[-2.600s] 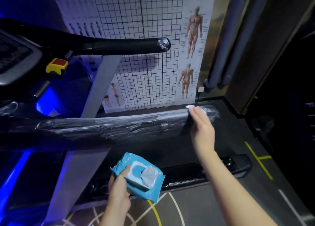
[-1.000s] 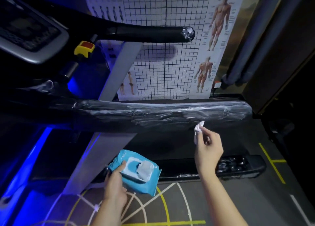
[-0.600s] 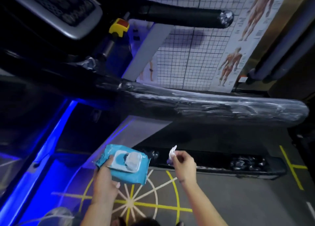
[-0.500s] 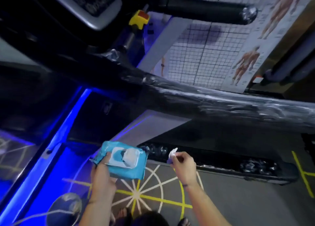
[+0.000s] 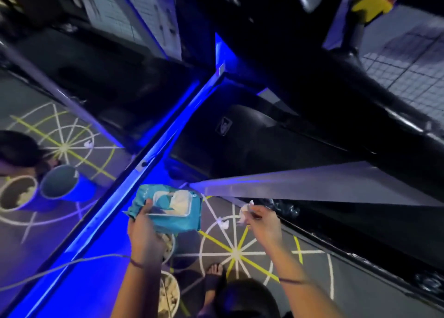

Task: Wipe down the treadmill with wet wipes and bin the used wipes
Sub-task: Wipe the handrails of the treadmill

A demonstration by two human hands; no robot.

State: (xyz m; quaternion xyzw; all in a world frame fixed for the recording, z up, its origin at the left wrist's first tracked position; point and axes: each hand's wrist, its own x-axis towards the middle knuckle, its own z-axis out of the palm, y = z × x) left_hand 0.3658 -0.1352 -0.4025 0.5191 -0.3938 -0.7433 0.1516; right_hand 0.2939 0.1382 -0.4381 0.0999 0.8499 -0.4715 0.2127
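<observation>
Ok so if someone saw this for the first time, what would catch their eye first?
Probably the blue light strip cutting diagonally across the dark middle of the view. Next, low in the centre, the teal pack of wet wipes gripped in the left hand, with the right hand beside it pinching a crumpled white used wipe. Under them, yellow and white floor markings fan out like a star.

The one camera sits on the person's head. It looks almost straight down at the floor (image 5: 312, 274), and the picture is tipped sideways. The left hand (image 5: 144, 236) and right hand (image 5: 263, 224) are close, low in the middle. A foot (image 5: 215, 273) shows just under them. The treadmill (image 5: 360, 106) is near too, across the top right. The top edge is blurry.
</observation>
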